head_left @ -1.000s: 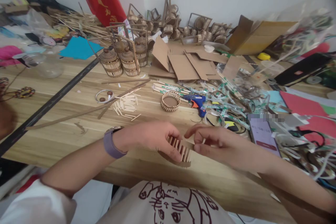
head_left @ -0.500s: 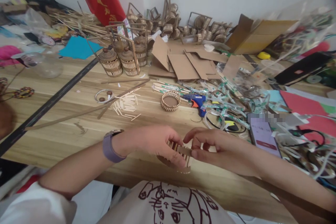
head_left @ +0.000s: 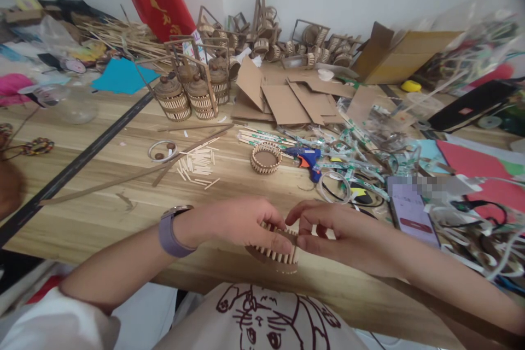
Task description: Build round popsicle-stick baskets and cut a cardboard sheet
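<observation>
Near the table's front edge, my left hand (head_left: 258,229) is closed on a small round basket (head_left: 283,257) of short wooden sticks around a brown cardboard base, with its thumb across the stick wall. My right hand (head_left: 324,227) is at the basket's right side, thumb and fingertips bent in against its upper edge, where a brown cardboard strip (head_left: 290,236) shows. The fingers partly hide the strip and the basket's far side. Farther back stands a similar stick basket (head_left: 266,158). Loose short sticks (head_left: 199,164) lie to its left, and a blue glue gun (head_left: 309,158) to its right.
Cardboard sheets (head_left: 287,101) lie behind the glue gun. Lidded stick baskets with tall handles (head_left: 200,95) stand at back left. Tangled packaging and strips (head_left: 369,142), a phone (head_left: 412,210) and white cables (head_left: 506,251) crowd the right. Long brown strips (head_left: 110,183) lie at left.
The basket has tilted slightly in my hands, so more stick ends and the brown surface inside them show. My left thumb has shifted a little up along the wall.
</observation>
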{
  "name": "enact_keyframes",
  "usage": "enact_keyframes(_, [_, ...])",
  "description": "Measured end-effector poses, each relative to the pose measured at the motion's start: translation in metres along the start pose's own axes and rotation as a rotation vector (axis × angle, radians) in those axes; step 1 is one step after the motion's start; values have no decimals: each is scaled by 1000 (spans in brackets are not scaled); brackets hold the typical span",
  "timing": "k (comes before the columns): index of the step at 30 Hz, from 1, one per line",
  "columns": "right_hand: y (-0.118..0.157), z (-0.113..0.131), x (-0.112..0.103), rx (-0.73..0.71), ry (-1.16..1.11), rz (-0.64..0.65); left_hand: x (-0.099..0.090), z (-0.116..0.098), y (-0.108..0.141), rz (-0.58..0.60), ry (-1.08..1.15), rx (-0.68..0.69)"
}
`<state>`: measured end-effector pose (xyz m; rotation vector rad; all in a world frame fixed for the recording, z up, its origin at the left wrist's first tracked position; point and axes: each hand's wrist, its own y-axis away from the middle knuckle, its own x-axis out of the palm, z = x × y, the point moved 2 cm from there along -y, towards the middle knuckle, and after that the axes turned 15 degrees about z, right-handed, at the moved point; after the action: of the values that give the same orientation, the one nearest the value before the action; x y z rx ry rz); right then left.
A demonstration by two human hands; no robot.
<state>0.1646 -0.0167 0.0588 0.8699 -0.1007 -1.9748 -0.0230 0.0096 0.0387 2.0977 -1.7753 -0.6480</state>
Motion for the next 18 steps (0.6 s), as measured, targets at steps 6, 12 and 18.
enact_keyframes(6, [1,0,1,36,18,7,0,1,0,1,-54,-9])
enact_keyframes(12, [3,2,4,87,24,17,0,0,1,1,-108,-11])
enact_keyframes(18, [4,4,4,122,30,30,1,2,1,5,-56,-2])
